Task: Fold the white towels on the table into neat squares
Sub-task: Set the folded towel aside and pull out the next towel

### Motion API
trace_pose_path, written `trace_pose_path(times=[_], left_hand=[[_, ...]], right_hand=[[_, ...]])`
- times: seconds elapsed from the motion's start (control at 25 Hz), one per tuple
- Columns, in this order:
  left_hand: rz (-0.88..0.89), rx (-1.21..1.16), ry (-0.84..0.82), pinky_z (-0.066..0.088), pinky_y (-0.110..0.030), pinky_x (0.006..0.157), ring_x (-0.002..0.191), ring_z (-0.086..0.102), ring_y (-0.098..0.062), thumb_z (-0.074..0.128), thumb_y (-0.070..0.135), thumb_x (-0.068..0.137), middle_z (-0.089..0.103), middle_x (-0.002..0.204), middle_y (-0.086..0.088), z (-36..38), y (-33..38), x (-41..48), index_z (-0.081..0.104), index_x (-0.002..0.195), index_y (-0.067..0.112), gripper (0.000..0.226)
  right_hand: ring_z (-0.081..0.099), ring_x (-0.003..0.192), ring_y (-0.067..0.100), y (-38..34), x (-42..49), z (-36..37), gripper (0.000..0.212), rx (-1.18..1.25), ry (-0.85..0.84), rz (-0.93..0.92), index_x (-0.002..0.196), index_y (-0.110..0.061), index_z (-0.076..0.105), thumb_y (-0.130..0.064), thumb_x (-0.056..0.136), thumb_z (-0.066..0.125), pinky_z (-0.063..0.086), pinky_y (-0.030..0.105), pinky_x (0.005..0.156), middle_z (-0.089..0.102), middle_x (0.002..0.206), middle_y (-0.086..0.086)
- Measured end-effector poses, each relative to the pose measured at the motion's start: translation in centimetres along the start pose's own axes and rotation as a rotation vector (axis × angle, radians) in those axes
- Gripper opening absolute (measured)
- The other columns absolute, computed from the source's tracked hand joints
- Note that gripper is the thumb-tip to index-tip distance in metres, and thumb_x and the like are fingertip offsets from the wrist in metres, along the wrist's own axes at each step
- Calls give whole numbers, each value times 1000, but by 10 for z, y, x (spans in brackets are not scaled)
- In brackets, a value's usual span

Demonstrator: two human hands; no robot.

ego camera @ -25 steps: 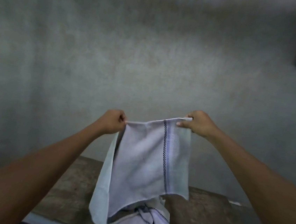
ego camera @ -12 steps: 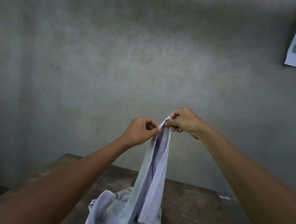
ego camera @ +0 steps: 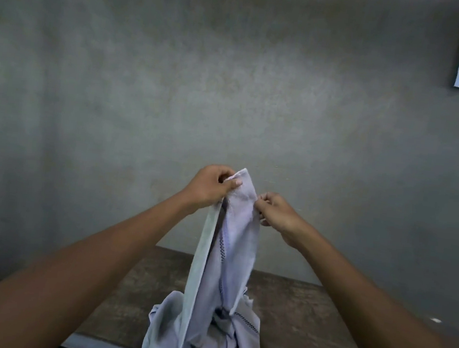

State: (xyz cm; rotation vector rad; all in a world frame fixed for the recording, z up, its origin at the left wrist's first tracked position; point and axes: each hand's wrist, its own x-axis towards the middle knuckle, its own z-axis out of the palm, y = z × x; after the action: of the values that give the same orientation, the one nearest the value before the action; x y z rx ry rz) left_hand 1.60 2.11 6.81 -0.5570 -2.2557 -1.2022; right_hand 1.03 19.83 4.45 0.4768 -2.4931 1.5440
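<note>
Towel (ego camera: 238, 231) pinched by left hand (ego camera: 211, 187), right hand (ego camera: 275, 212).

Left hand (ego camera: 209, 186) pinches top corner of white cloth towel (ego camera: 233, 248) with dark stitched stripe; right hand (ego camera: 276, 215) grips edge just below. Towel hangs over crumpled white towel pile (ego camera: 245, 337) on worn wooden table (ego camera: 306, 323).
</note>
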Motion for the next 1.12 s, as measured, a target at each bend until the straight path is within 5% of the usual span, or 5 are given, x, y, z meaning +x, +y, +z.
trace_pose_path(times=[0.2, 0.4, 0.68, 0.92, 1.12], left_hand=[[-38, -117, 96, 33, -15, 50, 51, 41, 1, 67, 27, 86, 50, 60, 4, -22, 5, 6, 67, 75, 11, 20], [-8, -197, 231, 39, -14, 57, 57, 48, 1, 64, 18, 89, 58, 68, 3, -49, 16, 16, 67, 87, 10, 9], [-6, 64, 234, 37, -22, 58, 66, 47, -14, 63, 17, 89, 60, 75, -7, -110, 13, 46, 66, 89, 8, 10], [43, 269, 279, 34, -20, 47, 54, 47, -14, 65, 16, 87, 54, 64, -8, -172, 79, 100, 68, 91, 7, 10], [-22, -95, 359, 48, -13, 42, 45, 64, -3, 58, 10, 92, 63, 72, -7, -187, 110, 106, 58, 95, 8, 4]], right_hand=[[59, 80, 18, -9, 4, -9, 7, 294, -143, -78, 94, -10, 62, -10, 87, 63, 49, 29, 76, 66, 91, 8], [61, 73, 20, 32, -13, -17, 9, -66, -264, 49, 89, -6, 66, -14, 85, 67, 49, 30, 67, 67, 86, 9], [38, 40, 6, -38, 10, -109, 39, -643, 68, -149, 52, -13, 51, -24, 84, 70, 26, 15, 39, 40, 46, -1], [46, 45, 17, -154, 40, -183, 17, -528, 281, -280, 73, -8, 65, -21, 83, 70, 32, 25, 46, 54, 44, 4], [59, 40, 2, -197, 32, -208, 14, -297, 394, -413, 74, -11, 59, -11, 86, 66, 42, 14, 37, 63, 44, -5]])
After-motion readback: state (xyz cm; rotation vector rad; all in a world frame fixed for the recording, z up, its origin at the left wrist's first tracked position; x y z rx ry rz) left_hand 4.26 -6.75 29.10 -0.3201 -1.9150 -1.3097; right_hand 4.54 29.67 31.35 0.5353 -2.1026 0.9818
